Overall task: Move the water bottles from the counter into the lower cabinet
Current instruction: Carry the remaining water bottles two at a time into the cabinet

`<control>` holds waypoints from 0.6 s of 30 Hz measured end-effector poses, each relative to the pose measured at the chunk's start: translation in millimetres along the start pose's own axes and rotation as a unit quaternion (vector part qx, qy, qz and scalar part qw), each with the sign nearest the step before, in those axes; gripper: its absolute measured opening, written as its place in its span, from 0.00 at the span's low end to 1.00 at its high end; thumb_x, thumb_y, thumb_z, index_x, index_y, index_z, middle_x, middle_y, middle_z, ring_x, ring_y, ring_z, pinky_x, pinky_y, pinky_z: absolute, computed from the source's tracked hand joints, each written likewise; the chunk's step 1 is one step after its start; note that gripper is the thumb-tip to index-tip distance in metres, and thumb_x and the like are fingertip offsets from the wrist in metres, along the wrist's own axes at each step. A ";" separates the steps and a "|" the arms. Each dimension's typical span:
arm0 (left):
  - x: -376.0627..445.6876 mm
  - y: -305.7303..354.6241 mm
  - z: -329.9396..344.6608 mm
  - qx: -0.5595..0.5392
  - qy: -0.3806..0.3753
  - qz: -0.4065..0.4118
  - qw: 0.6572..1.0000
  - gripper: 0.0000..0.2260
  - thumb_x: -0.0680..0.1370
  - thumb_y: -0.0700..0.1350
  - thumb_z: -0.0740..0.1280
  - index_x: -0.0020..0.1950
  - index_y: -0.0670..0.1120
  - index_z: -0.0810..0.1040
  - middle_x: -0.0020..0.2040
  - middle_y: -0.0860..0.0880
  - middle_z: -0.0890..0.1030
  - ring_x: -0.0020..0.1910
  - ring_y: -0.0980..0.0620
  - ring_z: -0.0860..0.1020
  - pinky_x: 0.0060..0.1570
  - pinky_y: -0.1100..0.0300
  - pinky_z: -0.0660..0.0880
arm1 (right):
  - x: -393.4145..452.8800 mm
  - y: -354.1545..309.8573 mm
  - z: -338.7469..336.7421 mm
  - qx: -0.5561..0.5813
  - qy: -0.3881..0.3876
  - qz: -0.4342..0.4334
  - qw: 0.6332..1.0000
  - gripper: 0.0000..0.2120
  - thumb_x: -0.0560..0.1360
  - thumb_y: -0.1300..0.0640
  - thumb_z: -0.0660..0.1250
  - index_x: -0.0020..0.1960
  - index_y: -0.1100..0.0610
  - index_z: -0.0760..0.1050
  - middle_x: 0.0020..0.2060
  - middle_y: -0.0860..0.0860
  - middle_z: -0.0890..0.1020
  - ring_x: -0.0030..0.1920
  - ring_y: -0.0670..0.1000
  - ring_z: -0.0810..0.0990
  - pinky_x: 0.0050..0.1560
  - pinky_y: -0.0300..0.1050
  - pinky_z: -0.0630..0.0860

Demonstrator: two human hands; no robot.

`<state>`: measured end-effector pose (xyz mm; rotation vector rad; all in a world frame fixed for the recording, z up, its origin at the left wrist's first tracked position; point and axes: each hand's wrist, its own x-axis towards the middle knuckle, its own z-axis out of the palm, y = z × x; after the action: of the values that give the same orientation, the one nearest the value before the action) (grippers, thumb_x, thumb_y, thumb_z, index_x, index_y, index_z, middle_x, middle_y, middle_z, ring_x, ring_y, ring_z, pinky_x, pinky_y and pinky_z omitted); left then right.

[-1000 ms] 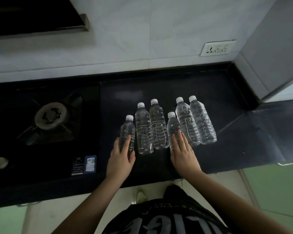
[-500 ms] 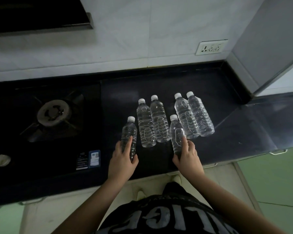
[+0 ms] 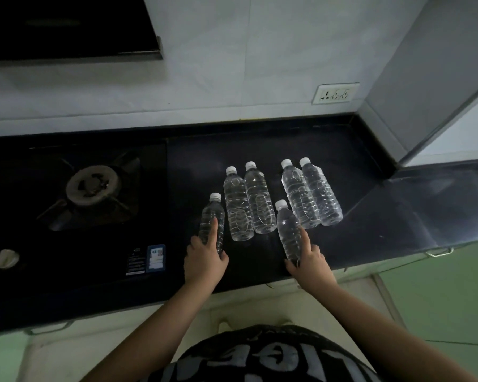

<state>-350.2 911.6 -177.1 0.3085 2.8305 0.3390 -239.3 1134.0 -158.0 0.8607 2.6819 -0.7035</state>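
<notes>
Several clear water bottles with white caps stand on the black counter (image 3: 370, 238). My left hand (image 3: 204, 260) grips the small bottle at the left (image 3: 210, 216), index finger up its side. My right hand (image 3: 309, 260) grips another small bottle (image 3: 286, 227), pulled toward the counter's front edge. Behind them stand two taller bottles side by side (image 3: 238, 205) (image 3: 260, 202) and a second pair at the right (image 3: 298, 197) (image 3: 322, 197). Green lower cabinet fronts (image 3: 439, 299) show below the counter, doors shut.
A gas stove with a burner (image 3: 93, 184) fills the counter's left part, a white knob (image 3: 6, 258) at its front. A wall socket (image 3: 335, 93) sits above the counter. A grey wall corner (image 3: 425, 106) juts in at the right. A cabinet handle (image 3: 439, 250) hangs under the counter edge.
Both hands have closed around the two small bottles. The right small bottle has slid out of the row toward the front edge; the left one has barely shifted.
</notes>
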 end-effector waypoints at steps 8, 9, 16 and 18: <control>-19.1 -12.1 -2.2 -0.074 -0.013 -0.017 0.997 0.40 0.76 0.54 0.66 0.77 0.65 0.40 0.63 0.43 0.69 0.55 0.46 0.73 0.47 0.52 0.78 | -20.2 30.6 -11.6 0.116 -0.053 0.000 0.992 0.39 0.72 0.46 0.68 0.76 0.47 0.50 0.56 0.53 0.80 0.51 0.52 0.79 0.49 0.48 0.76; -25.3 -14.5 -1.7 -0.088 -0.012 -0.017 0.996 0.40 0.76 0.54 0.66 0.77 0.66 0.41 0.62 0.43 0.69 0.54 0.46 0.74 0.47 0.52 0.79 | -24.3 33.5 -13.0 0.128 -0.060 -0.001 0.990 0.38 0.73 0.46 0.68 0.75 0.47 0.51 0.54 0.51 0.80 0.50 0.51 0.79 0.47 0.45 0.74; -83.5 -17.2 10.1 -0.216 -0.018 -0.037 0.976 0.39 0.74 0.55 0.70 0.76 0.68 0.50 0.57 0.49 0.74 0.47 0.53 0.78 0.47 0.55 0.78 | -56.3 72.6 -15.7 0.259 -0.101 -0.029 0.960 0.34 0.72 0.55 0.72 0.72 0.48 0.60 0.52 0.46 0.80 0.47 0.46 0.82 0.50 0.50 0.81; -110.5 -7.8 12.9 -0.325 0.000 -0.048 0.945 0.36 0.74 0.53 0.72 0.76 0.65 0.57 0.61 0.53 0.77 0.54 0.56 0.79 0.53 0.56 0.77 | -67.8 88.5 -17.3 0.285 -0.125 -0.023 0.950 0.35 0.71 0.54 0.73 0.72 0.47 0.60 0.54 0.50 0.80 0.47 0.49 0.83 0.50 0.52 0.82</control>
<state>-243.9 880.2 -164.4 0.0259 2.5313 1.1977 -133.7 1173.0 -151.7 0.7587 2.2979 -1.5308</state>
